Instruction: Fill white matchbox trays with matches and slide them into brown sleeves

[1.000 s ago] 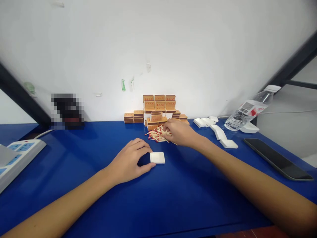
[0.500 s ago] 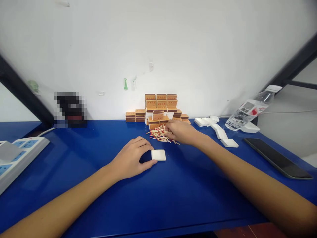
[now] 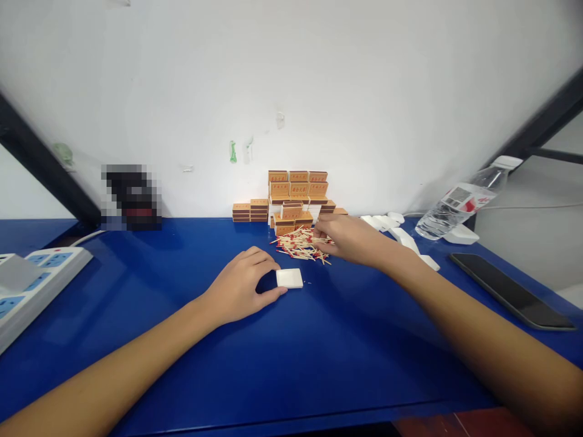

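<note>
A small white matchbox tray (image 3: 290, 278) lies on the blue table, its left end between the thumb and fingers of my left hand (image 3: 243, 284). Beyond it is a loose heap of red-tipped matches (image 3: 298, 244). At the right side of the heap, my right hand (image 3: 342, 238) has its fingers pinched together over the matches; pale sticks show at the fingertips. Behind the heap, orange matchboxes (image 3: 299, 189) are stacked against the wall, with a lower stack of matchboxes (image 3: 250, 210) to their left.
More white trays (image 3: 403, 238) lie to the right, partly behind my right arm. A water bottle (image 3: 464, 197) leans by the wall, with a black phone (image 3: 510, 291) nearer me. At the left are a power strip (image 3: 50, 273) and a blurred-out dark object (image 3: 134, 199).
My right hand has shifted slightly right across the match heap, and some matches at that side have moved with it. My left hand still holds the tray in place.
</note>
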Tool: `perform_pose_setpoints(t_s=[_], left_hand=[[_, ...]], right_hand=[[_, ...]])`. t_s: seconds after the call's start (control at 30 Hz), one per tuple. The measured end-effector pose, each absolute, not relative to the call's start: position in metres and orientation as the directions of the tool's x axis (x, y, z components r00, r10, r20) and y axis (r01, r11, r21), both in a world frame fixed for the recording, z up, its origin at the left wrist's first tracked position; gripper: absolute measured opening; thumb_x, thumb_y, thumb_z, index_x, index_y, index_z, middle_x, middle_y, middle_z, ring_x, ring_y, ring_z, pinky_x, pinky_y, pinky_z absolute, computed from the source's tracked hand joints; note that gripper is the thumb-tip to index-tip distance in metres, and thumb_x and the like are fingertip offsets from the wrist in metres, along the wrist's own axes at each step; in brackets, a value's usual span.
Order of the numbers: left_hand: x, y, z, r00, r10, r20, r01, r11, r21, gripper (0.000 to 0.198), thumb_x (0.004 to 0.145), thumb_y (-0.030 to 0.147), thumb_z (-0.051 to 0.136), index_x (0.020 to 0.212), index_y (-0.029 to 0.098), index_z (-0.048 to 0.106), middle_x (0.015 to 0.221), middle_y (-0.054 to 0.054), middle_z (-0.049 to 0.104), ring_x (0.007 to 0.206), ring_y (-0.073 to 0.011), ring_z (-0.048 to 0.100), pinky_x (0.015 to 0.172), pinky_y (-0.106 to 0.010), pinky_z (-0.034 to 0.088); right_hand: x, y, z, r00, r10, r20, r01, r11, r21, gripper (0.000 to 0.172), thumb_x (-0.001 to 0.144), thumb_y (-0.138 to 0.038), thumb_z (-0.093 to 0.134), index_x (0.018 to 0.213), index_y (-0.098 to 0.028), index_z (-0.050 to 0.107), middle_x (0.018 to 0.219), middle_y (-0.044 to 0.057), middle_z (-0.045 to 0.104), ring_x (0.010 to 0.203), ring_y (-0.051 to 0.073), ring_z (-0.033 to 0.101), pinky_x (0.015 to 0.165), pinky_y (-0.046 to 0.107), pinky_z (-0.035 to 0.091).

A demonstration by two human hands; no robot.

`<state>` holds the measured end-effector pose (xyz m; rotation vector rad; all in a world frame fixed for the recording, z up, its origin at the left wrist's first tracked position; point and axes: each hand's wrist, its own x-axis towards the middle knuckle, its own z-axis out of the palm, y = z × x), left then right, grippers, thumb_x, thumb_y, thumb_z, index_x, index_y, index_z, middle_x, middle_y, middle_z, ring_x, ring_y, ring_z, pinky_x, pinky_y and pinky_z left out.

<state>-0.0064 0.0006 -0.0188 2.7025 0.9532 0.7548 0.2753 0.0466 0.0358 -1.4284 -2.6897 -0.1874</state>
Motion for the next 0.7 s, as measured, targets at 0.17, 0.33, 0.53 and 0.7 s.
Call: perform_pose_setpoints(t_s=[0.17, 0.33, 0.53, 0.7], left_hand=[[-0.005, 0.0, -0.02, 0.643, 0.643, 0.415, 0.538, -0.766, 0.352, 0.023, 0.094, 0.034, 0.078, 0.11, 0.019, 0.073, 0.109, -0.007, 0.076, 0.106, -0.0277, 0.066, 0.096, -0.047, 0.056], [-0.004, 0.0, -0.021, 0.641, 0.64, 0.424, 0.547, -0.768, 0.333, 0.025, 0.093, 0.036, 0.078, 0.11, 0.019, 0.073, 0.11, -0.009, 0.076, 0.106, -0.029, 0.066, 0.096, -0.048, 0.056], [-0.005, 0.0, -0.02, 0.65, 0.633, 0.421, 0.547, -0.774, 0.319, 0.025, 0.094, 0.038, 0.078, 0.109, 0.018, 0.073, 0.106, -0.009, 0.075, 0.105, -0.0288, 0.066, 0.095, -0.048, 0.057], [-0.005, -0.002, -0.02, 0.648, 0.64, 0.413, 0.543, -0.769, 0.337, 0.026, 0.093, 0.036, 0.079, 0.112, 0.019, 0.073, 0.111, -0.008, 0.076, 0.107, -0.028, 0.066, 0.097, -0.047, 0.056]], right_hand=[[0.256, 0.017, 0.044, -0.645, 0.752, 0.136, 0.751, 0.657, -0.07, 0.013, 0.101, -0.024, 0.062, 0.09, -0.017, 0.067, 0.095, 0.009, 0.07, 0.082, 0.02, 0.063, 0.069, 0.031, 0.042], [0.228, -0.004, 0.047, -0.688, 0.723, 0.065, 0.72, 0.691, -0.059, 0.012, 0.101, -0.023, 0.066, 0.095, -0.015, 0.071, 0.1, 0.01, 0.072, 0.084, 0.021, 0.065, 0.071, 0.032, 0.043], [0.235, -0.003, 0.033, -0.68, 0.725, 0.109, 0.699, 0.686, -0.202, 0.006, 0.097, -0.02, 0.073, 0.102, -0.018, 0.072, 0.102, 0.008, 0.074, 0.087, 0.021, 0.067, 0.074, 0.031, 0.044], [0.259, -0.001, 0.025, -0.625, 0.764, 0.161, 0.691, 0.637, -0.343, 0.008, 0.1, -0.025, 0.067, 0.096, -0.02, 0.072, 0.093, 0.004, 0.073, 0.084, 0.019, 0.063, 0.073, 0.03, 0.042]])
